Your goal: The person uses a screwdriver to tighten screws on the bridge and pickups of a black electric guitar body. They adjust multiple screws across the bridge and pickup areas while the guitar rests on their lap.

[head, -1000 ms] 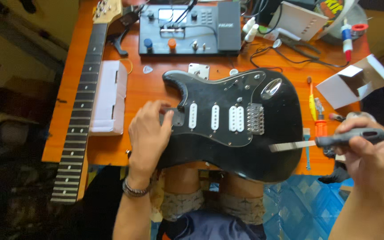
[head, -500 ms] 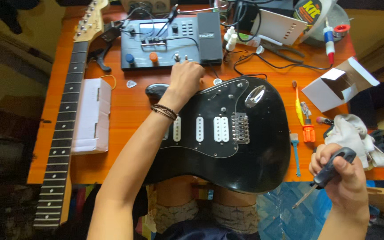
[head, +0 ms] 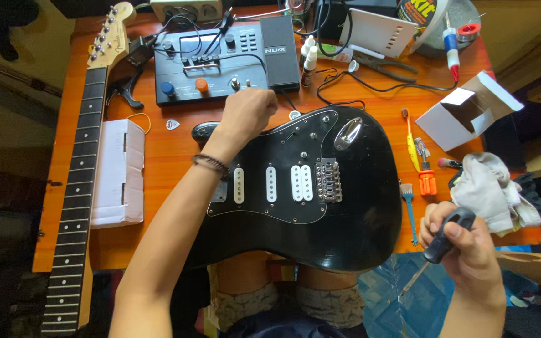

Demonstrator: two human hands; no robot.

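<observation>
The left hand [head: 248, 112] reaches to the upper middle of the frame, fingers curled loosely at the front edge of the pedal unit [head: 220, 59], just above the guitar body's upper horn; whether it grips anything cannot be told. A braided band sits on its wrist. The right hand [head: 461, 241], at the lower right, is closed around the dark handle of a screwdriver [head: 443, 238], whose shaft slants down and left off the edge of the worktop [head: 170, 156].

The black guitar body [head: 320, 200] lies in the middle of the frame, its lower edge overhanging the worktop above the person's knees. It carries a black pickguard with three white pickups and a metal bridge [head: 328, 180].

Right of the body lie a small blue brush [head: 408, 203], an orange-handled tool [head: 427, 178] and a yellow one [head: 411, 147]. A crumpled grey cloth [head: 489, 191] sits just above the right hand, and an open white box [head: 468, 112] further up. At the left edge, a detached guitar neck [head: 79, 181] runs top to bottom, with a flat white box [head: 117, 172] beside it and a pick [head: 172, 124] near the pedal unit.
</observation>
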